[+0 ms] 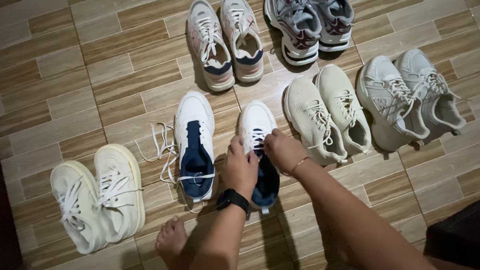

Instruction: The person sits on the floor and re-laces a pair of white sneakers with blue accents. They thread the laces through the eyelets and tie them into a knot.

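Note:
A white sneaker with a dark blue lining [258, 125] lies on the tiled floor in front of me. My left hand [241, 166], with a black watch on its wrist, rests on the shoe's opening and pinches its white lace. My right hand [282, 148], a thin bangle at the wrist, grips the lace over the tongue. Its partner sneaker [193, 143] lies just to the left, its white laces pulled loose and trailing over the floor.
Several other pairs stand around: cream sneakers [98, 198] at lower left, pink-and-navy ones [224, 42] behind, grey-and-maroon ones [309, 17] at the top, beige knit ones [327, 113] and pale grey ones [408, 97] to the right. My bare foot [172, 239] sits near the bottom.

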